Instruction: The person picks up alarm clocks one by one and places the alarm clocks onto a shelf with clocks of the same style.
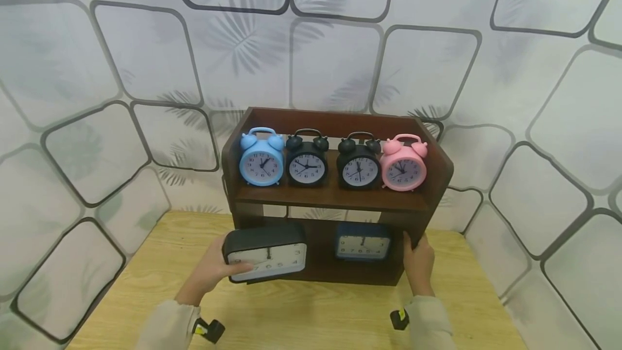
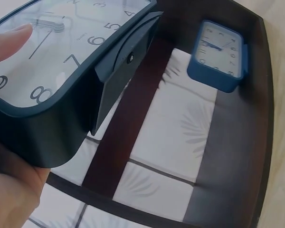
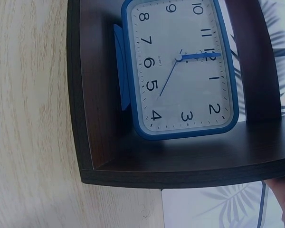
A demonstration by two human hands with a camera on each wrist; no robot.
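Note:
My left hand [image 1: 214, 266] grips a dark rectangular alarm clock [image 1: 266, 253] by its left end, thumb across the white dial. The clock is held tilted in front of the lower left part of a dark brown wooden shelf [image 1: 330, 204]. In the left wrist view its flat stand [image 2: 126, 66] juts out underneath. My right hand [image 1: 419, 263] holds the shelf's right side panel low down. A blue rectangular clock [image 3: 183, 71] stands on the lower shelf at the right, near that hand.
On the upper shelf stand twin-bell alarm clocks: a light blue one [image 1: 262, 158], two black ones [image 1: 307, 160], and a pink one [image 1: 403, 163]. The shelf stands on a light wooden table [image 1: 311, 315] against a patterned wall [image 1: 335, 74].

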